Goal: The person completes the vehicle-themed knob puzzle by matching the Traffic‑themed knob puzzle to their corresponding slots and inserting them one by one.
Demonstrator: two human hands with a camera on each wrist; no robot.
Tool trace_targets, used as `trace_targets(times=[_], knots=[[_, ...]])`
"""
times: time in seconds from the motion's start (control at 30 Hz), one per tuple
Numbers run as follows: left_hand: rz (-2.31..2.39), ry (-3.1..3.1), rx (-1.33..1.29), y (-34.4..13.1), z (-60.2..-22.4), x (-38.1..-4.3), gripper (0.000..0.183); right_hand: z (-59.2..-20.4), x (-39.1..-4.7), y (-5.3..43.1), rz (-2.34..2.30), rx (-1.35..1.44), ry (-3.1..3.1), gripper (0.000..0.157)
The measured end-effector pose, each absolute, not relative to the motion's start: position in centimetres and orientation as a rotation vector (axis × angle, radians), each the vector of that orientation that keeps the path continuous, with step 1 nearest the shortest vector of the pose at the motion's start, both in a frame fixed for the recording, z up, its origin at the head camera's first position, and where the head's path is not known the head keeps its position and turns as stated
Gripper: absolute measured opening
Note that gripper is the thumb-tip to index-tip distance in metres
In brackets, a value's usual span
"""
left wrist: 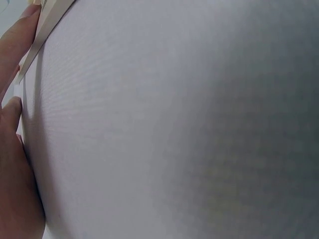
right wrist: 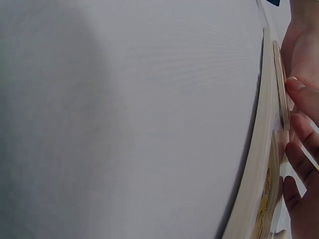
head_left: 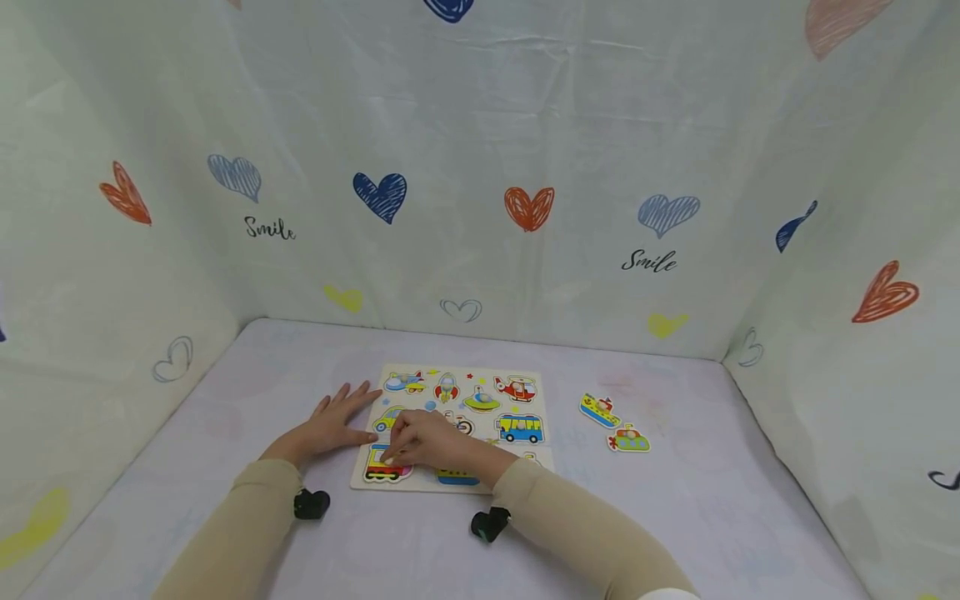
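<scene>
A wooden puzzle board (head_left: 360, 481) with vehicle pictures lies on the table. Over its lower left corner, my right hand (head_left: 431, 439) pinches the red, yellow and blue train puzzle piece (head_left: 386, 472); the fingers hide part of it. In the right wrist view, fingertips meet the edge of a thin wooden piece (right wrist: 280, 84) lying over the thick board edge (right wrist: 251, 154). My left hand (head_left: 327, 427) is spread flat at the board's left side, with fingertips and thumb right at its edge. The left wrist view shows only some of its fingers (left wrist: 17, 45) beside the board.
Right of the board lie a ship piece (head_left: 599, 410) and a submarine piece (head_left: 628, 439), close together. A bus piece (head_left: 520, 428), a helicopter (head_left: 516, 387) and several others sit on the board. White sheets (head_left: 465, 267) printed with hearts enclose the table.
</scene>
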State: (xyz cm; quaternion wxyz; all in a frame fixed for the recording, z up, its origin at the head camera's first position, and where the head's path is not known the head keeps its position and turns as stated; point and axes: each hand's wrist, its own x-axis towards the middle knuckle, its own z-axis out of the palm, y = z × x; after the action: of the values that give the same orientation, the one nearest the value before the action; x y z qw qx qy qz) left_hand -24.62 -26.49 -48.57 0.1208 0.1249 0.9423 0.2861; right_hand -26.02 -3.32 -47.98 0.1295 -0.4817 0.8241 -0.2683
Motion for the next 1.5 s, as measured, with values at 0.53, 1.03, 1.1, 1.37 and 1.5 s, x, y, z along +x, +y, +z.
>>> trace_targets(times=[0.53, 1.03, 1.1, 1.37, 1.5], knots=[[0.828, 2.751, 0.38, -26.48, -48.42, -24.58, 0.083, -48.07, -26.38, -3.71, -0.77, -1.342, 2.393, 0.016], [0.802, 2.766, 0.382, -26.56, -48.68, -24.93, 0.084, -47.94, -26.45, -3.62, -0.728, -1.339, 2.398, 0.015], [0.805, 2.765, 0.378, -26.56, -48.67, -24.9, 0.084, -47.9, -26.42, -3.61, -0.73, -1.337, 2.396, 0.015], [0.802, 2.767, 0.362, -26.4, -48.53, -24.77, 0.084, -48.0, -26.36, -3.52, -0.746, -1.328, 2.392, 0.017], [0.792, 2.764, 0.356, -26.44, -48.56, -24.76, 0.084, -47.67, -26.41, -3.08, -0.902, -1.159, 2.338, 0.02]])
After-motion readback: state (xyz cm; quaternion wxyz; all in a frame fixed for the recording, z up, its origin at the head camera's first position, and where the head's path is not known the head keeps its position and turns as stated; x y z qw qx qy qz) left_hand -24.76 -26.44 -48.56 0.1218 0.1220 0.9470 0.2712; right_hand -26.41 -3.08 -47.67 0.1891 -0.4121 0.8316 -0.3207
